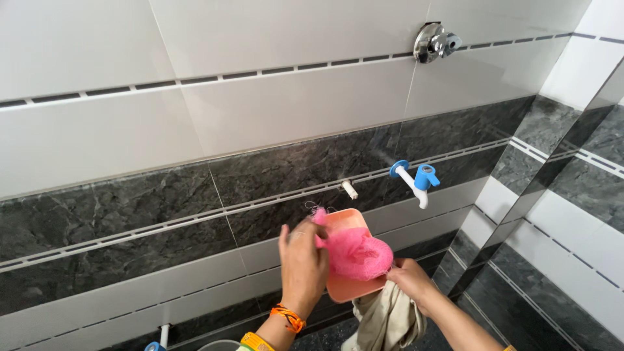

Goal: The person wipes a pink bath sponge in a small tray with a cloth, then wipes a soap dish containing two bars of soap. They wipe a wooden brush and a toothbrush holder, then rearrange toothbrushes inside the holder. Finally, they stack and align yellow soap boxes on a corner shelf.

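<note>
A: What do the hands hold?
B: Left hand (302, 263) presses a pink scrubber (356, 253), fingers clenched on it, against a peach tray (354, 224); right hand (409, 278) at four o'clock grips the tray's lower edge.

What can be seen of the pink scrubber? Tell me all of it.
The pink scrubber is a bunched, net-like mesh pad, soft and puffy, with loose threads at its upper left. It lies pressed against the face of a salmon-coloured plastic tray held tilted before the tiled wall. The left hand grips its left side; the right hand holds the tray's lower edge.
</note>
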